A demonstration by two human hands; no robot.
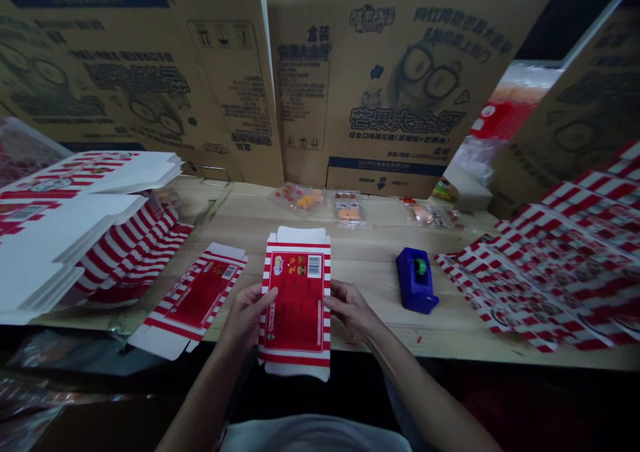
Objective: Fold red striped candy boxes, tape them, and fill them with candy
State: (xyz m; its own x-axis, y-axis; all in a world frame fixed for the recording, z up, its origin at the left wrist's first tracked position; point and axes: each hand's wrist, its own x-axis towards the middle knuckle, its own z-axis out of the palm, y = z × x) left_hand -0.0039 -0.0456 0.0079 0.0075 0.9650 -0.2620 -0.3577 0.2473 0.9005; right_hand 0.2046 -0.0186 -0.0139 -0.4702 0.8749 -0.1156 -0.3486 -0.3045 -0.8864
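Between my two hands is a red-and-white striped candy box point(295, 299), with white flaps showing at its top and bottom ends. My left hand point(247, 312) grips its left edge, thumb lying on the red printed face. On the right edge, my right hand point(353, 305) pinches the side; some of its fingers are hidden behind the box. The box is held over the table's front edge. A second, flattened striped box point(200, 292) lies on the table to the left of my left hand. To the right of my right hand stands a blue tape dispenser point(416, 282) with a green core.
Stacks of flat striped boxes point(65, 239) rise at the left. Made-up striped boxes point(555, 259) are piled at the right. Small clear candy packets point(349, 209) lie at the back, before large cardboard cartons point(370, 92). The wooden table point(370, 259) ends just in front of me.
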